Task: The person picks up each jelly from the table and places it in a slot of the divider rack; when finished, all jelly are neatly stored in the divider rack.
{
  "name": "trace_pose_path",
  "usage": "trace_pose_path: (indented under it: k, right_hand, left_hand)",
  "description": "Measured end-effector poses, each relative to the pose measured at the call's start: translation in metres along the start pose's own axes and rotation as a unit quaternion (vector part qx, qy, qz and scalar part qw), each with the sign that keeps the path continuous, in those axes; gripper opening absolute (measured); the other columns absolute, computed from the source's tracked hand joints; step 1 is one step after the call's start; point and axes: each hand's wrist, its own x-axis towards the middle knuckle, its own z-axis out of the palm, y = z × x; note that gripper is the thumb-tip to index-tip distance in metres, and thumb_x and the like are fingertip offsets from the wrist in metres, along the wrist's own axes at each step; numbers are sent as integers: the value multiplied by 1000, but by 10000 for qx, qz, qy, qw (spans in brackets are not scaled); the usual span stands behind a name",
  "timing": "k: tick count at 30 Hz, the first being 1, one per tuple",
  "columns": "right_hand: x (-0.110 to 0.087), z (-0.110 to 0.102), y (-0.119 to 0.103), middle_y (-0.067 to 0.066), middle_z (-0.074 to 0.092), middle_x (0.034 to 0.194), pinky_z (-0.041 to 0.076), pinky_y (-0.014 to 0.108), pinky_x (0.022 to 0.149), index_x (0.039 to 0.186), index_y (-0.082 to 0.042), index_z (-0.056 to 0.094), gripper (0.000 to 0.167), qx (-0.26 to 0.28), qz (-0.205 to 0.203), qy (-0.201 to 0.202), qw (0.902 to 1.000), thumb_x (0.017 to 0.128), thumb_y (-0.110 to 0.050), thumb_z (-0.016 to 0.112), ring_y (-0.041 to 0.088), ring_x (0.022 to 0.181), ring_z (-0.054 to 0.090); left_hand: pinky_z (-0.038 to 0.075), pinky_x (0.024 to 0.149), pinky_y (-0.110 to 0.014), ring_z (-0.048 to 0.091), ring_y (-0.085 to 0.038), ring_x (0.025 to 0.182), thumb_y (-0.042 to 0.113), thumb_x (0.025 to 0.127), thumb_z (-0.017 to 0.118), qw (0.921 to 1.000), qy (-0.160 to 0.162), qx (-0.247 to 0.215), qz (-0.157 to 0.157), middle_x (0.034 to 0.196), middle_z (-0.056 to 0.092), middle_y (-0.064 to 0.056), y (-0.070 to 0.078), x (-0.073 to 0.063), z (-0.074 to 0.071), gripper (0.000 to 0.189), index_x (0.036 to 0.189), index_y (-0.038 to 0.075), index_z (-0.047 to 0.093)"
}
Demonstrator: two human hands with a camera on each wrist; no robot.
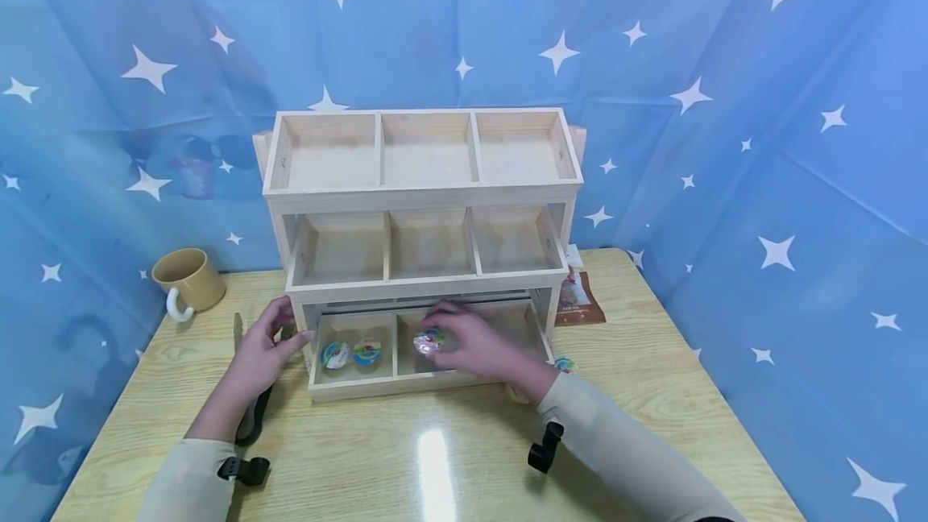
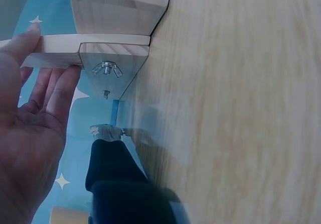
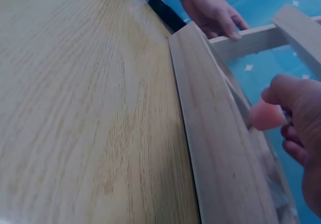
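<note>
While the left hand [image 1: 264, 349] holds the left side of a wooden rack [image 1: 424, 201], the right hand [image 1: 471, 341] pinches a small lidded cup [image 1: 429, 341] between its fingers. In the left wrist view, the thumb of the left hand lies on one side of a wooden bar, and its fingers lie on the other side. The right hand is narrow around its cup, and the cup is at the middle compartment of the lowest tray [image 1: 355, 390]; whether it touches the floor of this compartment, one cannot tell.

In the left compartment of the same tray there are two similar cups, a whitish cup [image 1: 335, 355] and a blue cup [image 1: 366, 352], which lie just beside each other. A further cup [image 1: 565, 364] is near the right end of the tray, partly hidden by the right forearm.

Near the left forearm, a tool with a black handle [image 1: 254, 419] lies on the wooden table [image 1: 348, 466]. Farther to the left stands a tan mug [image 1: 199, 284] with a white handle. At the right side of the rack, a brown packet [image 1: 583, 308] is partly covered by it. Around the table hangs a blue curtain [image 1: 725, 200] with white stars.
</note>
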Motion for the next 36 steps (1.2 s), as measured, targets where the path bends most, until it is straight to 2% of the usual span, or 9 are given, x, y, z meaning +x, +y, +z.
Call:
trace_pose_path:
  k: [4, 6, 12, 14, 18, 23, 29, 34, 36]
  right_hand:
    - [9, 3, 3, 6, 63, 145, 52, 38, 112, 142, -4, 71, 51, -49, -158, -177, 9997, 95, -15, 85, 22, 132, 60]
    - [14, 4, 5, 8, 63, 144, 52, 39, 112, 141, -4, 71, 50, -80, -183, -250, 9995, 94, -14, 85, 23, 132, 60]
    - [25, 11, 11, 8, 64, 141, 52, 35, 109, 138, -5, 73, 49, -166, -167, -512, 9984, 91, -10, 85, 23, 128, 60]
    - [27, 14, 11, 8, 64, 141, 52, 33, 108, 139, -6, 73, 48, -247, -157, -566, 9980, 92, -12, 84, 22, 127, 60]
    - [31, 17, 10, 9, 65, 141, 53, 33, 106, 139, -6, 73, 47, -378, -205, -593, 9973, 94, -13, 85, 23, 126, 62]
    - [33, 21, 10, 10, 65, 144, 51, 39, 112, 137, -9, 74, 44, -639, -178, -672, 9955, 95, -17, 85, 26, 131, 61]
    - [33, 24, 10, 11, 65, 146, 49, 43, 115, 137, -10, 74, 44, -708, -166, -659, 9952, 96, -21, 86, 29, 134, 61]
    - [33, 25, 13, 9, 66, 143, 51, 39, 112, 136, -10, 74, 43, -615, -125, -665, 9958, 97, -22, 87, 26, 129, 63]
    - [33, 25, 14, 8, 67, 141, 53, 36, 109, 135, -11, 74, 43, -551, -84, -676, 9962, 96, -23, 88, 23, 126, 63]
  left_hand:
    - [46, 109, -61, 58, -10, 122, 11, 109, 73, 9999, -13, -120, -21, 144, 61, -20, 0, 0, 0, 65, 165, 4, 42]
    - [46, 108, -63, 58, -8, 121, 11, 109, 73, 9999, -17, -140, -27, 145, 61, -20, 0, 0, 1, 65, 165, 5, 42]
    - [51, 105, -43, 59, -8, 121, 11, 108, 74, 10000, -9, -60, 4, 144, 62, -19, -1, 0, 0, 63, 163, 6, 45]
    - [51, 104, -39, 60, -10, 122, 12, 108, 74, 10000, -9, -53, -1, 144, 63, -19, -2, 0, -1, 63, 164, 6, 44]
    - [49, 105, -42, 59, -12, 123, 13, 109, 74, 9999, -7, -90, -45, 144, 62, -18, -1, -1, -1, 64, 164, 6, 44]
    - [51, 103, -35, 59, -8, 122, 12, 109, 74, 10000, -5, -58, -10, 144, 62, -19, -2, 0, -1, 63, 164, 6, 44]
    - [48, 106, -48, 59, -9, 121, 11, 109, 74, 10000, 8, -95, 11, 143, 63, -18, -2, -1, -2, 62, 164, 7, 44]
    - [49, 105, -42, 59, -8, 122, 12, 109, 74, 10000, -18, -91, 11, 144, 62, -18, -3, -1, -1, 64, 165, 7, 43]
    - [50, 103, -36, 59, -7, 122, 13, 109, 74, 10000, -18, -97, -12, 145, 62, -18, -4, -1, -1, 64, 165, 8, 43]
